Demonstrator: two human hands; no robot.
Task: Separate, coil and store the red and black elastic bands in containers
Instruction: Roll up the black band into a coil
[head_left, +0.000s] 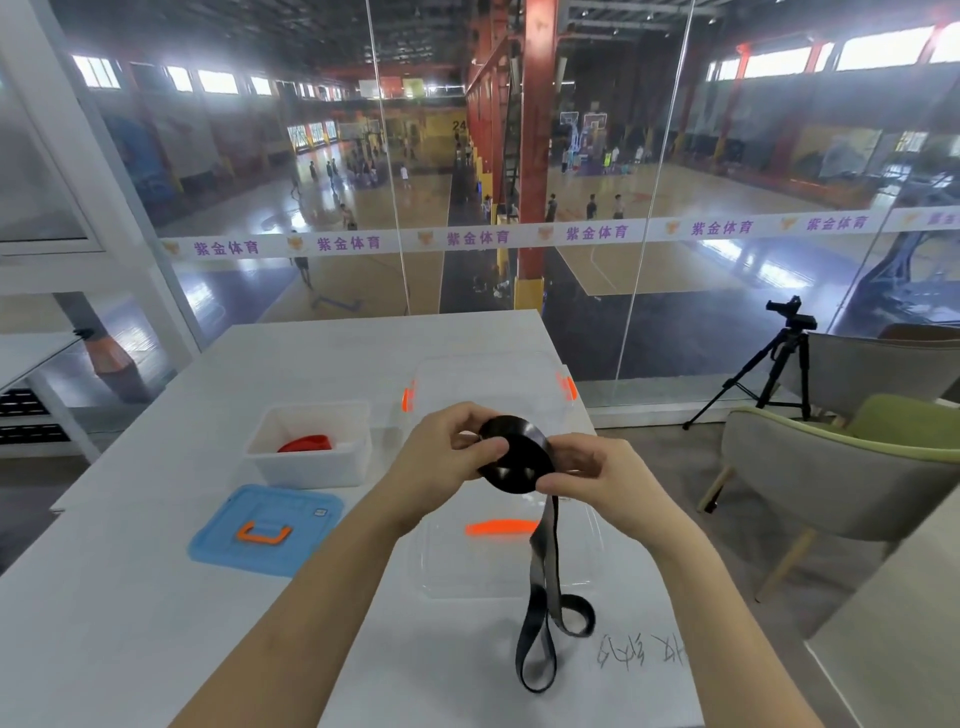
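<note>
Both hands hold a black elastic band (514, 457) above the white table; most of it is wound into a flat coil. My left hand (441, 452) pinches the coil's left side, my right hand (587, 470) grips its right edge. The band's loose tail (543, 597) hangs down and loops on the table. A coiled red band (306, 443) lies in the small white container (311, 467) at the left. A larger clear container (498, 379) with orange latches stands behind my hands.
A blue lid (265, 530) with an orange handle lies flat in front of the white container. A clear lid (504, 556) with an orange handle lies under my hands. A chair (841, 483) and a tripod (774, 364) stand to the right, a glass wall behind.
</note>
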